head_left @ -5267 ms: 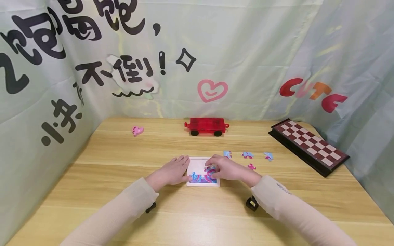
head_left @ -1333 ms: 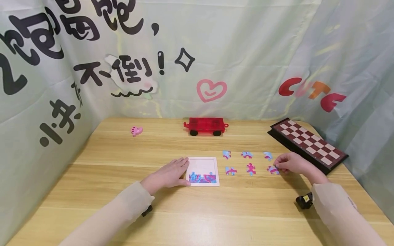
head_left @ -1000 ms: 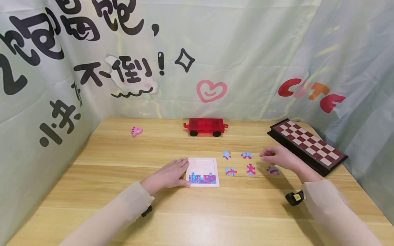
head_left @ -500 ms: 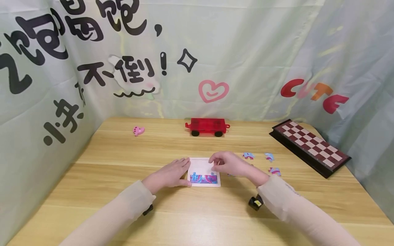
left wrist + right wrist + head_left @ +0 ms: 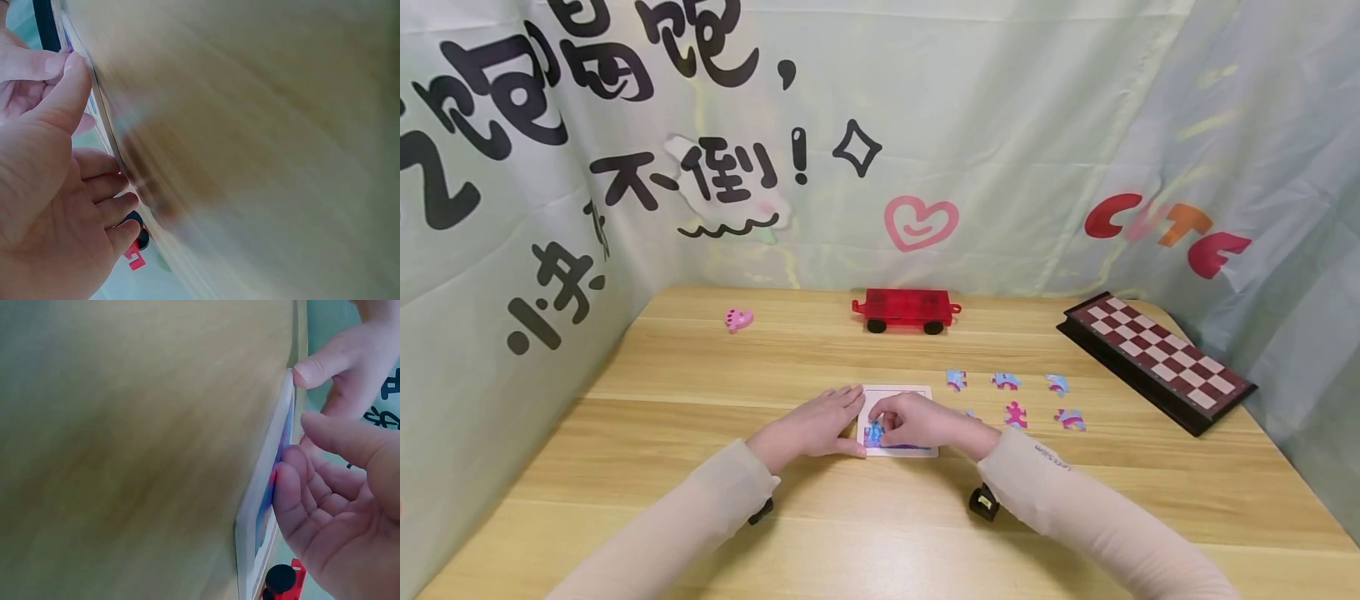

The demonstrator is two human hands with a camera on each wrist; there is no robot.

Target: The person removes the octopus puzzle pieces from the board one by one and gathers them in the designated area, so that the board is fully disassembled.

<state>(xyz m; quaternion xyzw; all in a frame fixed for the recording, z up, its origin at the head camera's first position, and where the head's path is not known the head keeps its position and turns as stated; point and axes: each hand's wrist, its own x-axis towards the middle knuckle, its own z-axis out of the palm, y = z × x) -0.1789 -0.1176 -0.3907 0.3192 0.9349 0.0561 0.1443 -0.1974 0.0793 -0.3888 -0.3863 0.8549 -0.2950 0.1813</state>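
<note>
In the head view, a shallow white puzzle tray [image 5: 895,388] lies at the table's middle, blue and purple puzzle pieces [image 5: 872,433] along its near side. My left hand [image 5: 808,423] rests at its left edge, fingers extended, thumb at the near left corner. Over the tray, my right hand [image 5: 917,419] reaches down to the left end of that row, covering most of it. The right wrist view shows the right fingers [image 5: 290,487] bent at the pieces and the thumb standing apart from them, with no piece seen between.
Right of the tray lie two rows of loose puzzle pieces [image 5: 1016,414], one partly behind the right hand. A red toy wagon [image 5: 907,308] stands at the back, a pink paw-shaped item [image 5: 738,319] back left, a folded chessboard [image 5: 1157,358] at right. A printed curtain [image 5: 1000,125] encloses the table.
Since the earliest frame, pieces from the tray's right side have come to lie on the table. My right hand has returned from those loose pieces leftward over the tray. My left hand stays.
</note>
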